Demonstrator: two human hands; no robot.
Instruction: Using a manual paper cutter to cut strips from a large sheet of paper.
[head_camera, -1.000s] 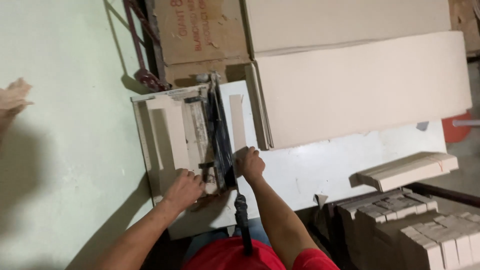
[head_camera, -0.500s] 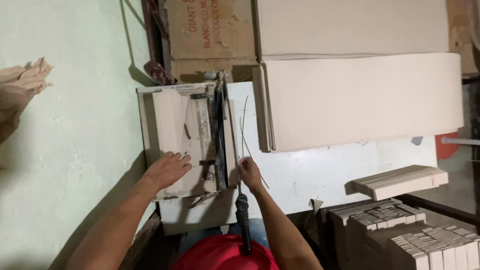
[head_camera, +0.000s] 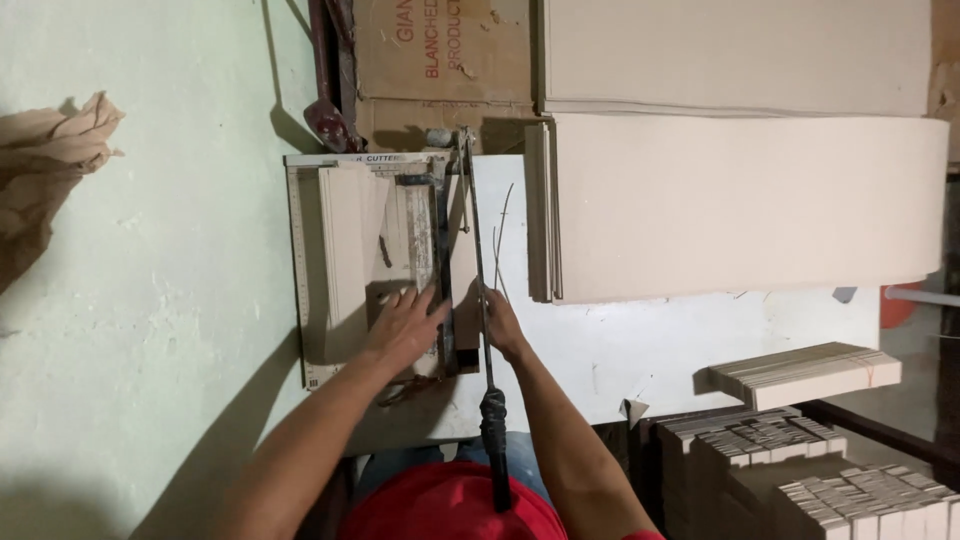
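Pressing flat: left hand, open, on one card sheet (right hand grip unclear).

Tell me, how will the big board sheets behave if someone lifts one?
A big board sheet is wide and thin, so it would likely bend or sag if lifted by one edge. The stack lies flat, so it looks fairly stiff, and it cannot roll.

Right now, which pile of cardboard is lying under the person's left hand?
The pale stack on the paper cutter, where the left hand presses flat. The big sheets and the small cut stack lie further right, untouched.
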